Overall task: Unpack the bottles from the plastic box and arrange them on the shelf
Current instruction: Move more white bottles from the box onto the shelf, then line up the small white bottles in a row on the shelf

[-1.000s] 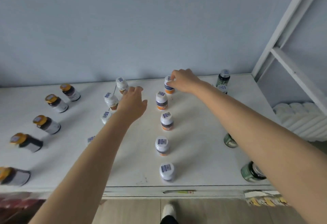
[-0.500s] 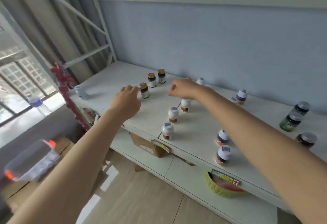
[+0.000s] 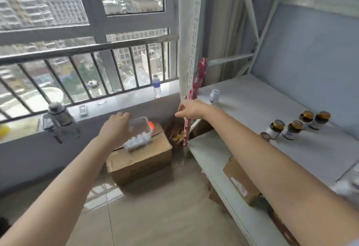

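A clear plastic box (image 3: 142,129) with an orange latch rests on a cardboard carton (image 3: 141,158) on the floor, with several white-capped bottles (image 3: 136,140) inside. My left hand (image 3: 116,127) hovers over the box's left side, fingers apart, holding nothing. My right hand (image 3: 191,108) reaches out empty near the shelf's left corner, fingers loosely spread. On the white shelf (image 3: 252,109) stand gold-capped brown bottles (image 3: 295,127) and one white bottle (image 3: 214,96) near the corner.
A perforated shelf post (image 3: 189,41) with a red wrapped roll (image 3: 196,92) stands between box and shelf. A lower shelf holds a cardboard box (image 3: 240,181). The windowsill carries a water bottle (image 3: 156,86) and a dark jug (image 3: 58,117). Tiled floor lies below.
The view has swung left from the shelf toward the window and floor. Both hands left the shelf bottles; the left hand now sits over the plastic box.
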